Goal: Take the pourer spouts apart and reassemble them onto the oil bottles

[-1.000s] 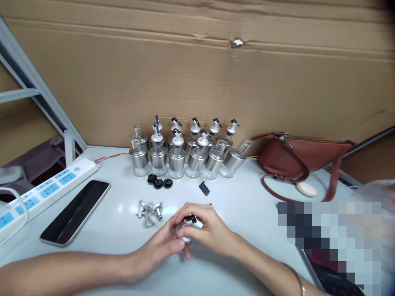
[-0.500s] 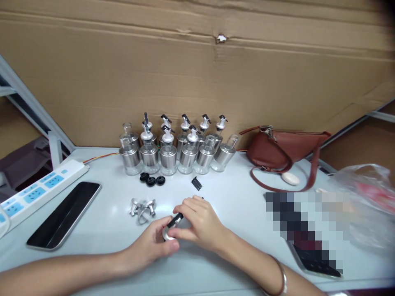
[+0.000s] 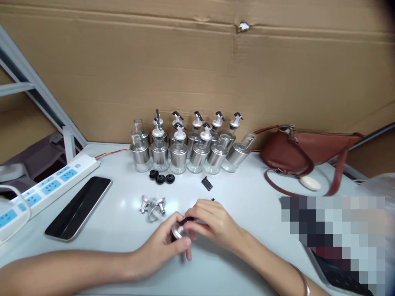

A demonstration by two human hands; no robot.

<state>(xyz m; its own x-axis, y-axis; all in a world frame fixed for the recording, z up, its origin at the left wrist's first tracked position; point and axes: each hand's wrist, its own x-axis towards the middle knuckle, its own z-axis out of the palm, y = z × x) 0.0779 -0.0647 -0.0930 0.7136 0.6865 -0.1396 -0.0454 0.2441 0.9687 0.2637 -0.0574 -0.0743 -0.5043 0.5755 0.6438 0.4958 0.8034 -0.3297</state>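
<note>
My left hand (image 3: 159, 246) is closed around a silver bottle pourer (image 3: 179, 232), thumb on its round collar. Fingers of my right hand (image 3: 217, 224) pinch the black lever (image 3: 186, 221) at the pourer's top; they partly hide it. Just beyond my left hand lies a small pile of silver pourer spouts (image 3: 153, 208). Farther back are several black rubber stoppers (image 3: 160, 179) and some thin black levers (image 3: 207, 183). A small black piece (image 3: 212, 200) shows behind my right hand.
Several glass bottles with steel sleeves (image 3: 178, 155), many topped with pourers, stand by the cardboard wall (image 3: 129, 70). On the left are a power strip (image 3: 51, 187) and a phone (image 3: 78, 208). A brown handbag (image 3: 311, 150) and white oval object (image 3: 310, 183) lie right, near a blurred-out area.
The view has shifted, so the table's things appear farther right. In my hands the pourer has turned, its collar now facing up more, and my right fingers have moved onto the black lever.
</note>
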